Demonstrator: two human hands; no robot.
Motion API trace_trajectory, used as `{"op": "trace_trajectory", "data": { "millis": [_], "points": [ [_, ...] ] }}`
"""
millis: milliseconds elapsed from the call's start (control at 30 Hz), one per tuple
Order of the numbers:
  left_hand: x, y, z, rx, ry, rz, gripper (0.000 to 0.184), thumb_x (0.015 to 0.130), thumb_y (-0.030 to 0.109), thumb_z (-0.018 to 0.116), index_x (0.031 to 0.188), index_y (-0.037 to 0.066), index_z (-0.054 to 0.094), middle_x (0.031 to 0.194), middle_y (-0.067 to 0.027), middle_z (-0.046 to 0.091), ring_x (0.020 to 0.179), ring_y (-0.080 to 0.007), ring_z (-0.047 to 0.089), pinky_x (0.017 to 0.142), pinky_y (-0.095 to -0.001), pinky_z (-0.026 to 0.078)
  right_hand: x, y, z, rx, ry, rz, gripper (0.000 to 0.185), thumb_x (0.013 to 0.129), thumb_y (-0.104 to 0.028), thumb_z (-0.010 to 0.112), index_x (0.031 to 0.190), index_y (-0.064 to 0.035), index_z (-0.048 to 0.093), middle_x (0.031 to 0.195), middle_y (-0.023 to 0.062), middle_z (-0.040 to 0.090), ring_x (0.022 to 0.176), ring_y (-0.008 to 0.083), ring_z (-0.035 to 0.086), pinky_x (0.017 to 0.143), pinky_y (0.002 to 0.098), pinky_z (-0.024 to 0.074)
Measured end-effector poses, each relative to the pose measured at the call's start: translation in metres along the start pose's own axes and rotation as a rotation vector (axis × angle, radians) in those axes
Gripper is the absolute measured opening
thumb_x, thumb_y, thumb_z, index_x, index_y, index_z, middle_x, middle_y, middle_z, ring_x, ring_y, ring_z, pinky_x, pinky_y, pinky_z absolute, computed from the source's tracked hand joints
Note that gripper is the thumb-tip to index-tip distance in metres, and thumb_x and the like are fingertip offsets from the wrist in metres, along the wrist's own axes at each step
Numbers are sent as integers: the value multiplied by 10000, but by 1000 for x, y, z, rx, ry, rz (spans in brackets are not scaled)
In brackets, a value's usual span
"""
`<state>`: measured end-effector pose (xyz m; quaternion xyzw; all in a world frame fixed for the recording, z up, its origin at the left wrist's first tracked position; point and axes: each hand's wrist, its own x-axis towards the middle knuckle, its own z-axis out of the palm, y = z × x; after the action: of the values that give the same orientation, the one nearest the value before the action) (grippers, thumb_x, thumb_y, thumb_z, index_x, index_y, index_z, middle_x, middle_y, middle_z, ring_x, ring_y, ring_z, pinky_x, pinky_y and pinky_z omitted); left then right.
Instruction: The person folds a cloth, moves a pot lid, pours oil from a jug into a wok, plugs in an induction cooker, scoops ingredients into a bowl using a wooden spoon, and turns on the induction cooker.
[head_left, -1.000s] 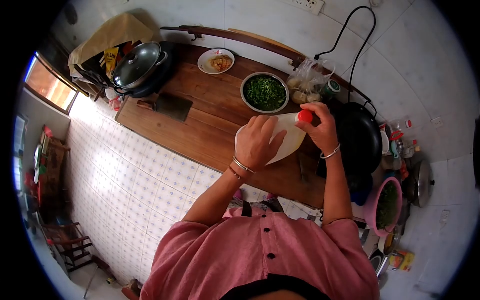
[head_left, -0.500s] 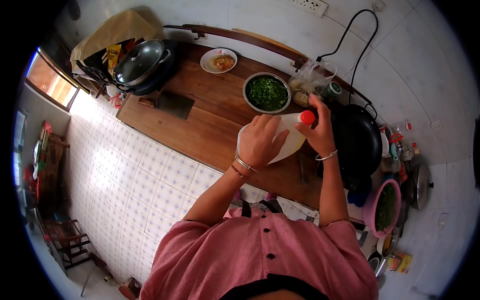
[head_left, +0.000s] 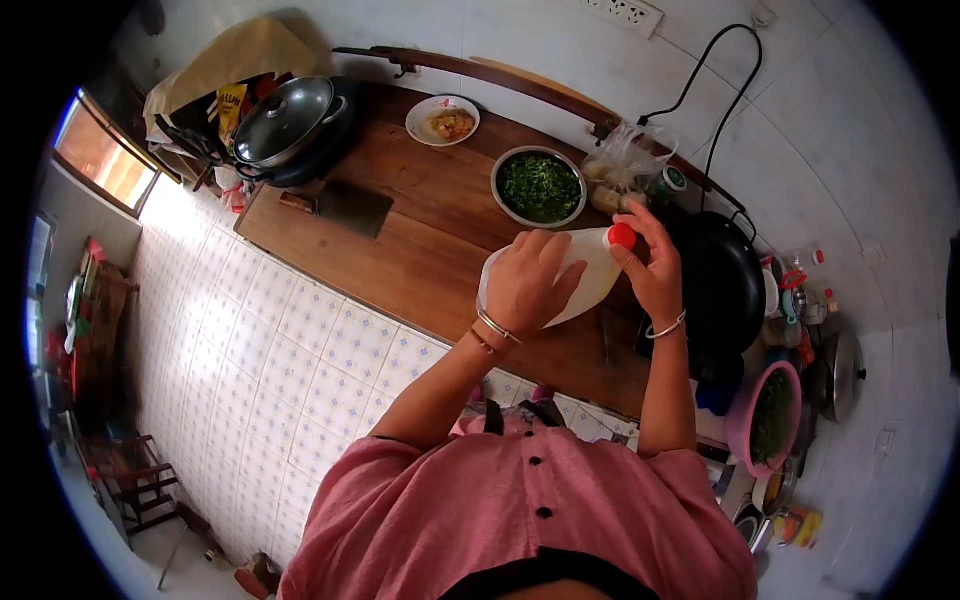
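Note:
My left hand is wrapped around a translucent plastic bottle with pale yellowish contents, held tilted above the wooden counter. At the bottle's upper right end is a red cap. The thumb and fingers of my right hand close on this cap from both sides. Just beyond the bottle stands a metal bowl of chopped greens. Part of the bottle is hidden behind my left hand.
A cleaver lies on the wooden counter. Farther back are a plate of chopped food and a lidded pan. To the right stand a plastic bag, a jar, a black wok and a pink basin.
The fingers of my right hand have moved in around the red cap, where before they were spread beside it. The bottle and my left hand have shifted very slightly in view.

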<state>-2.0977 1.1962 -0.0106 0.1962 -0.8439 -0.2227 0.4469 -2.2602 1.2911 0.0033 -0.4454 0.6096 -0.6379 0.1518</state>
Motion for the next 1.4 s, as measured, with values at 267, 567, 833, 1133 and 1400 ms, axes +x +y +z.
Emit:
{"op": "trace_trajectory", "data": {
  "millis": [267, 567, 833, 1133, 1400],
  "points": [
    [0, 0, 1, -11, -8, -12, 315, 707, 185, 703, 967, 46, 592, 851, -90, 589, 785, -278, 584, 640, -357, 489, 0, 4, 9, -572, 124, -114, 563, 675, -169, 793, 1158, -38, 537, 950, 80, 604, 860, 164, 586, 809, 298, 473],
    [1, -3, -2, -98, 32, -23, 362, 698, 175, 692, 999, 24, 560, 871, -120, 585, 793, -313, 574, 644, -388, 485, -4, 4, 11, -348, 134, -66, 485, 736, -196, 747, 1130, -8, 534, 993, 109, 624, 921, 196, 579, 864, 305, 436],
    [-2, -8, -11, -255, -65, -185, 378, 755, 242, 679, 1047, 34, 557, 892, -137, 596, 824, -297, 599, 705, -364, 480, -30, 3, 28, -321, 350, -175, 328, 824, -151, 665, 1088, -1, 539, 1050, 107, 601, 902, 189, 583, 836, 291, 452],
    [2, -8, -6, -334, -118, -415, 407, 859, 416, 524, 954, 22, 567, 880, -175, 609, 813, -339, 598, 705, -409, 471, -90, -37, 72, 659, -60, 561, 306, 940, -209, 491, 1154, 9, 500, 1110, 84, 547, 1026, 150, 538, 901, 277, 441],
    [13, -10, -15, -218, -472, -661, 492, 837, 467, 539, 873, -13, 640, 800, -179, 651, 774, -290, 641, 704, -363, 497, -82, -16, 94, 1058, -10, 546, 269, 938, -239, 467, 1104, -36, 531, 1084, 42, 560, 1020, 129, 515, 929, 299, 385]
  ]
}}
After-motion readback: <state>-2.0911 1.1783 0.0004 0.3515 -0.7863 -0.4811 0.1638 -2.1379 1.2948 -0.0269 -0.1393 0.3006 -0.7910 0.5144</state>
